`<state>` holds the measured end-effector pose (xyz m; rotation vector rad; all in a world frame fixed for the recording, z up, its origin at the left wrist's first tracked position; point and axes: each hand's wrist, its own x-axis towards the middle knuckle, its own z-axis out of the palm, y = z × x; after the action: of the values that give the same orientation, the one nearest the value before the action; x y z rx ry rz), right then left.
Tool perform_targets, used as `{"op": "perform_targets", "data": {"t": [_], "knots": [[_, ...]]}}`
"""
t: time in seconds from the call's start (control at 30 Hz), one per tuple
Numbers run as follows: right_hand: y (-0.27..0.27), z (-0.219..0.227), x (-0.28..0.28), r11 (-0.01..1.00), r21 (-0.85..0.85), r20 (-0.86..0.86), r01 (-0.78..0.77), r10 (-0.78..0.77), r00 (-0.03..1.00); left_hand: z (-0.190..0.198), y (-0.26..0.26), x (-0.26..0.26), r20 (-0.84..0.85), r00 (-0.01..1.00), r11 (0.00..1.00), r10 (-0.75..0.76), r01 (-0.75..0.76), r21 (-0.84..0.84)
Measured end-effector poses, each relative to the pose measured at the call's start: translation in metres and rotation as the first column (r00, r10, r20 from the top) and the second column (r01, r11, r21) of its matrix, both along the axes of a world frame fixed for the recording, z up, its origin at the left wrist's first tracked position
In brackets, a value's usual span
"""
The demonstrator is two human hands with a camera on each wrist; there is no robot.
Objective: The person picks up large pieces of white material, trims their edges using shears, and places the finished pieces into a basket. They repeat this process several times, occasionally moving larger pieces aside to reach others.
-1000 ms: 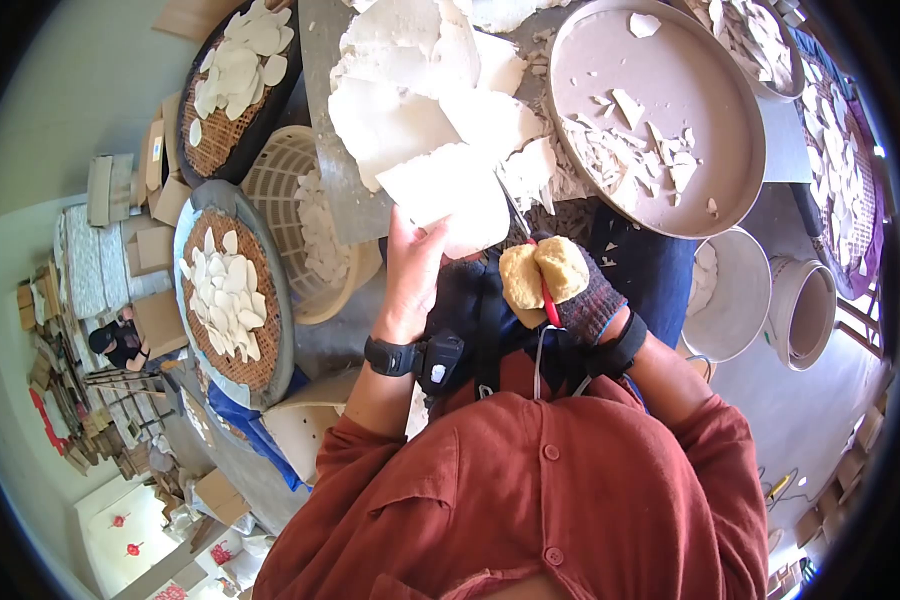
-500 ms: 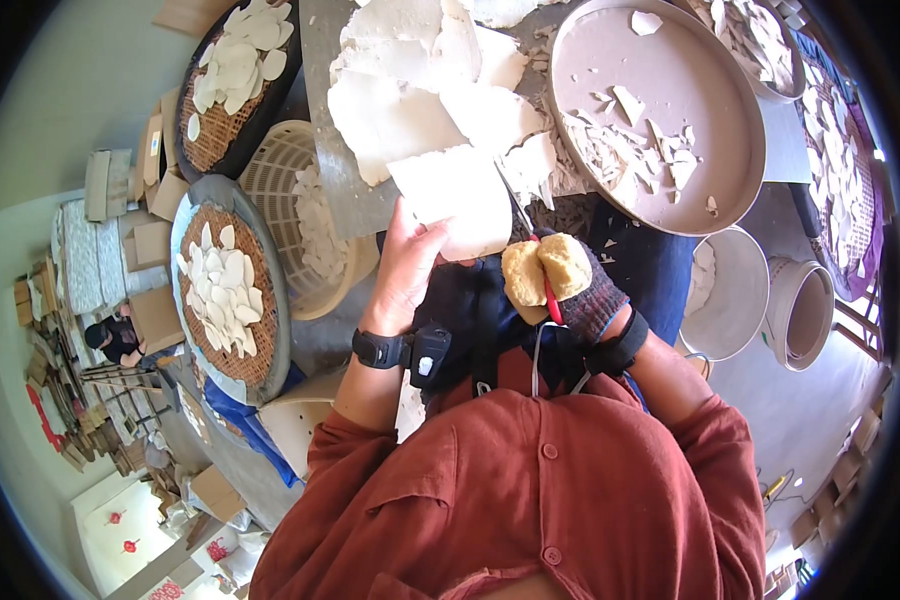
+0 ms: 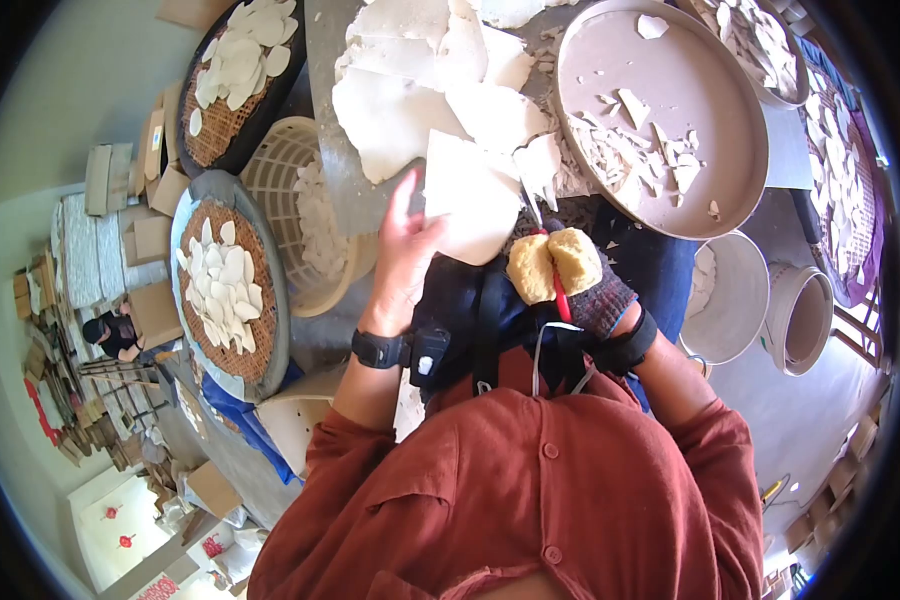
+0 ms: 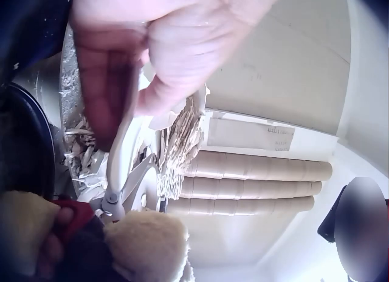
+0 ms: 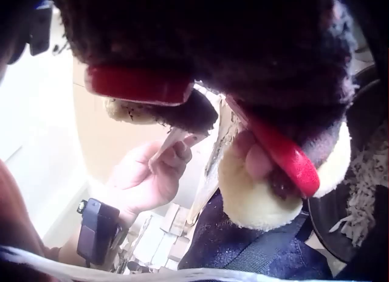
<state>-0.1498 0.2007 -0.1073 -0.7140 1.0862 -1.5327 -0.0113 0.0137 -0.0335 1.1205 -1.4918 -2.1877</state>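
My bare left hand (image 3: 402, 262) pinches the near left edge of a thin white sheet (image 3: 470, 200) between thumb and fingers. In my right hand (image 3: 606, 300), which wears a dark knitted glove, I grip scissors (image 4: 110, 200) with red handles (image 3: 560, 297). Yellow foam pads (image 3: 576, 262) wrap around the handles and fingers. The sheet's lower edge passes beside the scissors' pivot in the left wrist view, its far part overlapping the blades. Behind it, larger broken white sheets (image 3: 385, 120) lie in a pile on a grey metal surface (image 3: 328, 190).
A round tray (image 3: 660, 80) with white scraps stands at the far right. A plastic basket (image 3: 270, 165) and a woven tray (image 3: 198, 290) of white oval pieces are on the left. Right of my legs are a bucket (image 3: 745, 300) and a second bucket (image 3: 805, 320).
The white sheet has turned and shifted right, now standing more upright in the head view. My left fingers have spread away from its left edge; the right hand has shifted slightly right.
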Motion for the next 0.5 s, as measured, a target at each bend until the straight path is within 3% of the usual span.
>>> {"op": "perform_targets", "data": {"t": [0.1,0.2,0.37,0.43,0.5], "knots": [[0.0,-0.012,0.005,0.999,0.038,-0.485,0.002,0.017,0.874,-0.013,0.012,-0.01,-0.198,0.949,0.944,0.247,-0.282,-0.172],[0.001,-0.007,0.008,0.998,0.041,-0.436,0.053,-0.03,0.899,-0.018,0.012,-0.011,-0.12,0.968,0.924,0.22,-0.247,-0.291],[0.001,0.0,0.008,0.999,0.043,-0.44,0.023,-0.002,0.898,-0.003,0.002,-0.015,-0.082,0.983,0.974,0.162,-0.172,-0.147],[0.001,-0.012,0.012,0.998,0.053,-0.356,0.043,-0.021,0.934,0.011,0.001,-0.017,-0.081,0.989,0.988,0.124,-0.13,-0.084],[-0.003,-0.021,0.016,0.993,0.079,-0.286,0.083,-0.057,0.957,0.005,-0.002,-0.012,-0.082,0.996,0.988,0.047,-0.059,-0.146]]}}
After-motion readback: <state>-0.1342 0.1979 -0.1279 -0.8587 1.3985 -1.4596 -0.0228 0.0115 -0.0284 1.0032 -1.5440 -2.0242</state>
